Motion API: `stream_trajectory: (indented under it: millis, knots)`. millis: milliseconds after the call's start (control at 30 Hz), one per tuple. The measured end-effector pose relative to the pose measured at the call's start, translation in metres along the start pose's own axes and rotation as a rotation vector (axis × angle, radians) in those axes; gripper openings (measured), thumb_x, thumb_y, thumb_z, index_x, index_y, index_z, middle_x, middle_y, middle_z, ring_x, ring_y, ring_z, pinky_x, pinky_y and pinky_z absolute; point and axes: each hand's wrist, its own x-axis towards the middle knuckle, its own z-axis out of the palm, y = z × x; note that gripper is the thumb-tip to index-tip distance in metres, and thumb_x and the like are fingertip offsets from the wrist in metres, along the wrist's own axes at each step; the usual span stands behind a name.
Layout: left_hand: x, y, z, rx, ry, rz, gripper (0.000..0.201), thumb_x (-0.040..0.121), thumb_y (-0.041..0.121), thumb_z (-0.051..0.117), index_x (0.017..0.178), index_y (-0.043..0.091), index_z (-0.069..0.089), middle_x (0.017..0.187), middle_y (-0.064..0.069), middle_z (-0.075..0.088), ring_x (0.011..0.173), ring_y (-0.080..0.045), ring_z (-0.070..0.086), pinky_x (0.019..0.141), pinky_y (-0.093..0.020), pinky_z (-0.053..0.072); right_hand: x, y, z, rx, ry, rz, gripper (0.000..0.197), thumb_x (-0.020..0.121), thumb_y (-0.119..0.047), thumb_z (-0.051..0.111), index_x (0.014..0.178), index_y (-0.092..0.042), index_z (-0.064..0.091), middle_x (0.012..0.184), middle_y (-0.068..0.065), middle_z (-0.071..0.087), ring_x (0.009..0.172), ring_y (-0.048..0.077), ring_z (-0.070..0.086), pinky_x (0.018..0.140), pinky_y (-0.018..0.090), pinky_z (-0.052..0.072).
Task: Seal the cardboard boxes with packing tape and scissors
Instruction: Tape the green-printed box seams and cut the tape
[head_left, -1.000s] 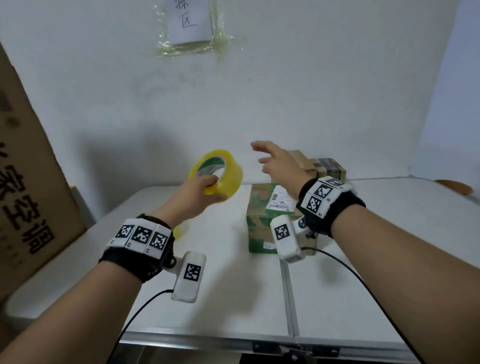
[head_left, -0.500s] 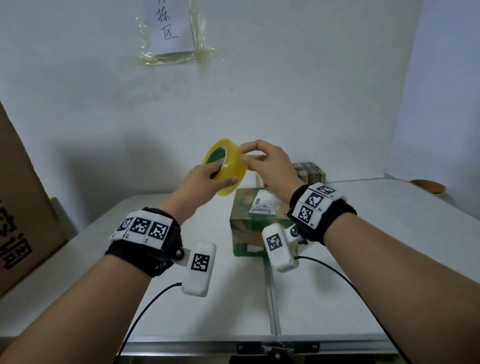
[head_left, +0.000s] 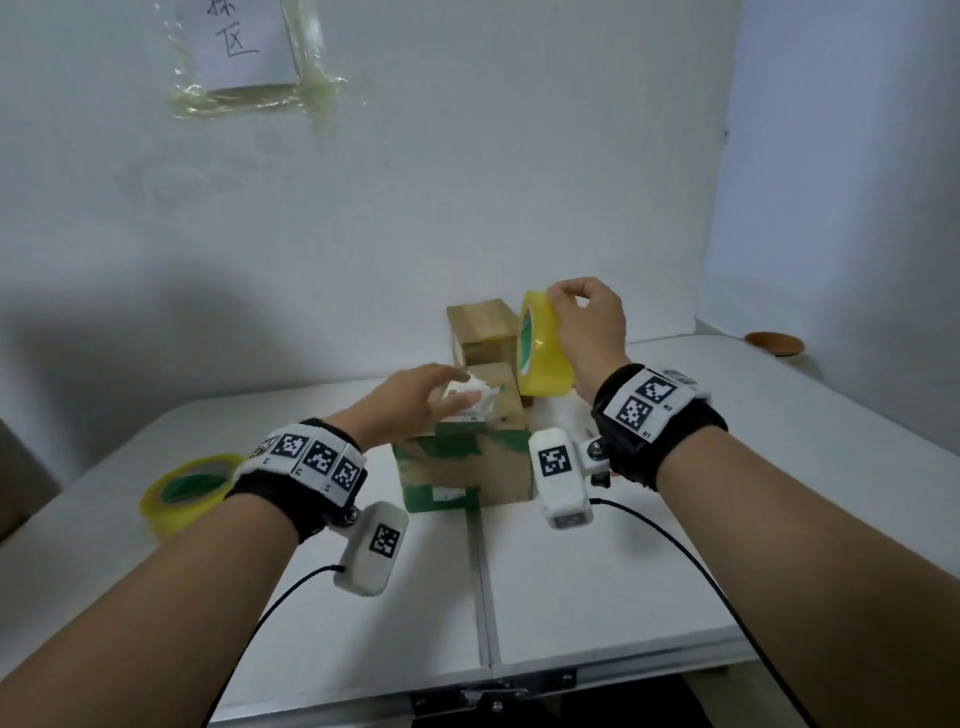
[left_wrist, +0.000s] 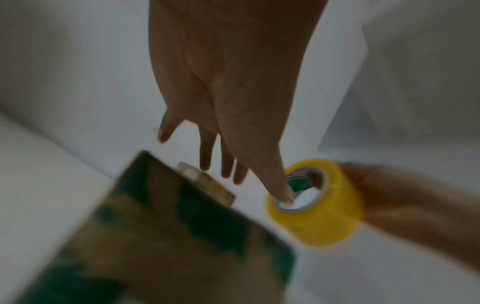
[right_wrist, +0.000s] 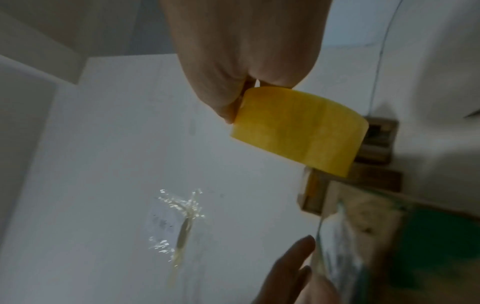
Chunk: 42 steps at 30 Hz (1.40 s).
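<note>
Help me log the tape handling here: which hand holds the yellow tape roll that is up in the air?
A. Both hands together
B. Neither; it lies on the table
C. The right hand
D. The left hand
C: the right hand grips the raised tape roll, while the left hand reaches open toward the green-printed box.

White folding table: green-printed cardboard box near centre seam; plain brown box behind it; spare yellow tape roll left; brown dish far right.
</note>
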Motion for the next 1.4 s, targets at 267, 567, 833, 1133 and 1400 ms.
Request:
stream_trajectory:
  millis: [267, 567, 833, 1133, 1400]
  knots:
    - [0.014, -0.017, 0.024, 0.284, -0.317, -0.07, 0.079, 0.085, 0.067, 0.051, 0.152, 0.035, 0.022, 0.16, 0.01, 0.019, 0.144, -0.02, 0.024, 0.118, -0.038, 0.022, -0.009, 0.058, -0.022, -0.229, -0.024, 0.102, 0.008, 0.091, -0.017, 0.056, 0.088, -0.019, 0.063, 0.107, 0.002, 0.063, 0.102, 0.02, 0.056, 0.084, 0.028, 0.043]
    - [-0.011, -0.008, 0.018, 0.376, -0.274, -0.173, 0.067, 0.093, 0.061, 0.043, 0.15, 0.026, 0.033, 0.152, -0.004, 0.038, 0.131, -0.025, 0.043, 0.104, -0.034, 0.036, -0.037, 0.078, 0.006, -0.311, -0.291, 0.097, 0.006, 0.095, -0.019, 0.057, 0.092, -0.018, 0.062, 0.103, 0.0, 0.061, 0.097, 0.014, 0.052, 0.083, 0.027, 0.042]
    - [-0.041, -0.034, -0.017, 0.343, -0.343, -0.29, 0.068, 0.089, 0.062, 0.05, 0.147, 0.03, 0.037, 0.145, -0.002, 0.044, 0.111, -0.024, 0.056, 0.081, -0.033, 0.057, -0.058, 0.073, 0.046, -0.267, -0.467, 0.061, 0.004, 0.096, -0.016, 0.057, 0.096, -0.016, 0.061, 0.1, -0.002, 0.062, 0.097, 0.014, 0.055, 0.084, 0.026, 0.043]
    - [-0.002, 0.013, -0.009, 0.075, -0.065, -0.128, 0.049, 0.095, 0.033, 0.058, 0.141, 0.022, 0.046, 0.14, 0.002, 0.052, 0.121, -0.015, 0.054, 0.101, -0.028, 0.04, -0.052, 0.073, 0.021, -0.294, -0.502, 0.039, 0.011, 0.096, -0.015, 0.054, 0.093, -0.021, 0.063, 0.112, 0.004, 0.063, 0.104, 0.019, 0.058, 0.095, 0.037, 0.048]
    - [0.036, 0.047, 0.031, -0.15, -0.073, -0.033, 0.038, 0.089, 0.025, 0.068, 0.126, 0.018, 0.063, 0.119, 0.002, 0.066, 0.107, -0.012, 0.06, 0.093, -0.026, 0.046, -0.042, 0.075, -0.012, -0.305, -0.455, 0.043, 0.014, 0.097, -0.012, 0.052, 0.104, -0.015, 0.064, 0.117, 0.004, 0.061, 0.106, 0.018, 0.056, 0.087, 0.03, 0.044]
